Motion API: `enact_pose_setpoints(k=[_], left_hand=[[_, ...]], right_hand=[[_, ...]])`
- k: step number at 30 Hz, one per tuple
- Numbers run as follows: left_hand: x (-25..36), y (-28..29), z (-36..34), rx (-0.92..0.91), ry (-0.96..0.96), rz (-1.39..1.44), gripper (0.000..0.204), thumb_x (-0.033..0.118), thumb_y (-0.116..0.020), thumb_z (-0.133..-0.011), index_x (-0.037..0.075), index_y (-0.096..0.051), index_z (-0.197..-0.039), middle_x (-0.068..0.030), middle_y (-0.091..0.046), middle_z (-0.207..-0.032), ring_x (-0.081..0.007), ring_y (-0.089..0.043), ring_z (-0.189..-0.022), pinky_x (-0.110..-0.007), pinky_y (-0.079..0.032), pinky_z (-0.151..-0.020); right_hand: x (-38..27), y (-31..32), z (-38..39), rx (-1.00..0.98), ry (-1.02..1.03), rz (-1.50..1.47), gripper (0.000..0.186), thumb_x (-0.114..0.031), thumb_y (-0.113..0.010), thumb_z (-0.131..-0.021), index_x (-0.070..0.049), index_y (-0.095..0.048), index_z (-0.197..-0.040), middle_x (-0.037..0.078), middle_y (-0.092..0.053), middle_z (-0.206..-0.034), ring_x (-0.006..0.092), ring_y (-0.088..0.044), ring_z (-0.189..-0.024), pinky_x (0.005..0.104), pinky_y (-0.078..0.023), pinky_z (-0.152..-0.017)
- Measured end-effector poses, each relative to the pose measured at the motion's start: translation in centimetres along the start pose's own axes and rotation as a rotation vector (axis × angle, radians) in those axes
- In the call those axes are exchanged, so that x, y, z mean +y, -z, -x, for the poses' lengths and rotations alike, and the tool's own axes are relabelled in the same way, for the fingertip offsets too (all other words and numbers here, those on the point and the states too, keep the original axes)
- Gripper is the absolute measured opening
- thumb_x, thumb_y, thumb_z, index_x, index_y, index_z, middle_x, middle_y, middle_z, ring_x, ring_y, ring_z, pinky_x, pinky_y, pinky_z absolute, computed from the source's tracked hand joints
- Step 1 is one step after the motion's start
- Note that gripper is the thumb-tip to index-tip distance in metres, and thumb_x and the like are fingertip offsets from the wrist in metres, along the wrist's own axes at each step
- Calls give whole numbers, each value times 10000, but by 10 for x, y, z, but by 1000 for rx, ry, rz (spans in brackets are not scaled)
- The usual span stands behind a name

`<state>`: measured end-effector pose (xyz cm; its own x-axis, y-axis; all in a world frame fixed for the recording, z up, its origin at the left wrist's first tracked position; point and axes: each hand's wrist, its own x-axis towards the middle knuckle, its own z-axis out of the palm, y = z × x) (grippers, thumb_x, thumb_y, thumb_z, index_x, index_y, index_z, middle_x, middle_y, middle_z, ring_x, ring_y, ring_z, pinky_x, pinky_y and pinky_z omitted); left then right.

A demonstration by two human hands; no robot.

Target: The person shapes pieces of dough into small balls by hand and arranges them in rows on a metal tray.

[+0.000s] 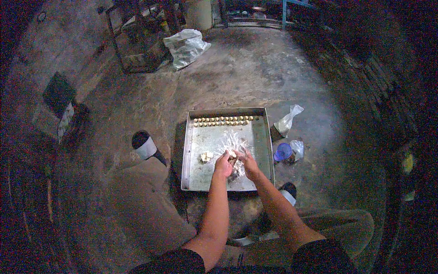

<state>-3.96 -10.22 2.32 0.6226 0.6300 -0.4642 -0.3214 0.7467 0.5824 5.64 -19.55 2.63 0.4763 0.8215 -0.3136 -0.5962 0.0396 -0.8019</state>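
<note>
A square metal tray point(185, 141) sits on the floor before me, with two rows of small pale dough balls point(221, 122) along its far side and scattered white powder point(235, 138) in the middle. My left hand point(223, 164) and my right hand point(250, 165) meet over the powder, fingers closed around a small piece of pale dough point(232, 153). The exact grip is partly hidden. A separate crumbly pale lump point(206, 157) lies on the tray, left of my hands.
Right of the tray are a white plastic bag point(287, 119), a purple container point(282, 151) and a smaller bag point(297, 147). My sandaled feet point(147, 147) flank the tray. A white sack point(186, 48) lies farther back beside a dark metal frame point(119, 43).
</note>
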Motion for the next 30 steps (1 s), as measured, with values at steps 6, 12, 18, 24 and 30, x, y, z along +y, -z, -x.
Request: enact_pose_setpoints(k=[6,12,18,24,30], left_hand=[[-10,20,-16,10,12,-23,212,210,-651,-894,79,-617,-1058,-68,-652,-972,-201,-635,-851,-347,-533,-775],[-25,12,-9,218,-21,-197,277,244,-711,-851,57,-645,-1045,-50,-675,-935,-175,-644,-791,-327,-532,-713],[-20,24,-19,306,-162,-546,377,235,-690,-867,-30,-638,-1130,-86,-680,-1015,-134,-613,-840,-284,-491,-750],[2,4,-11,-131,-108,-420,369,191,-619,-916,-16,-559,-1216,-111,-644,-1076,-201,-612,-936,-341,-478,-853],[11,-15,-4,45,-245,-1358,363,208,-626,-878,-19,-609,-1161,-172,-659,-1089,-245,-628,-1014,-335,-470,-894]], right_hand=[[-24,10,-10,110,221,397,455,-77,-684,-829,65,-507,-1223,153,-662,-1094,180,-626,-990,282,-468,-880],[-32,0,-7,398,160,1049,190,-155,-771,-758,7,-686,-809,91,-717,-809,135,-671,-760,268,-525,-694],[-19,-1,-7,203,178,893,205,-117,-741,-771,-61,-735,-969,44,-718,-825,110,-655,-764,262,-518,-709],[-42,-2,-13,214,4,851,152,-106,-750,-755,-22,-730,-880,53,-706,-763,107,-644,-685,265,-524,-662],[-17,16,-21,113,-46,349,271,-171,-650,-868,35,-627,-1042,135,-664,-968,201,-645,-866,313,-536,-770]])
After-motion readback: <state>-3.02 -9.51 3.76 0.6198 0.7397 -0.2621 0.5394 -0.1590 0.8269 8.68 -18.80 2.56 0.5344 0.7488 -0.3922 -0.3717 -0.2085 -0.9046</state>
